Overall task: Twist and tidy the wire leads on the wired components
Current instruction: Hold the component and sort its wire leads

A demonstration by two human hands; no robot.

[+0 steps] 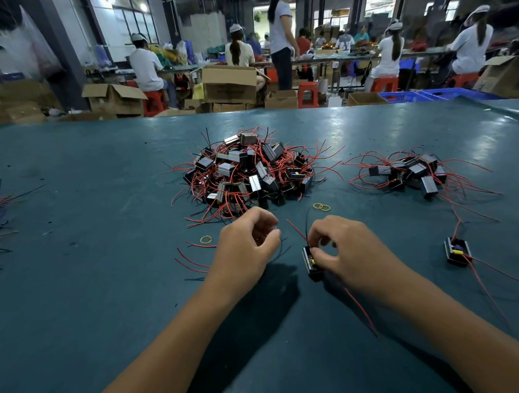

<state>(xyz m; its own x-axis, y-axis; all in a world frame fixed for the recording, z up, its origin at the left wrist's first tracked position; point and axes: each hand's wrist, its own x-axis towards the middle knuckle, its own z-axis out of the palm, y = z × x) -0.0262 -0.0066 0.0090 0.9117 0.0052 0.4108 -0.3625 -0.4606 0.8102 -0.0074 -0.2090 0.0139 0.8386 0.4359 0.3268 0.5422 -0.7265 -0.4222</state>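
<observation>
Component [311, 261]: small black block, yellow part inside, near table's [103, 249] front edge, pinched at its top by right hand [350, 252]. Red lead [295, 229] slanting up-left toward left hand [246, 248], fingers curled, pinching a wire tip. Unsorted pile [247, 172] toward far edge.

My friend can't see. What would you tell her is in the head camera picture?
Two hands work over a green table: the right hand pinches a small black box with red wires, the left hand pinches a thin wire end. Behind them lie a big pile of wired boxes, a smaller pile and yellow rubber bands.
</observation>
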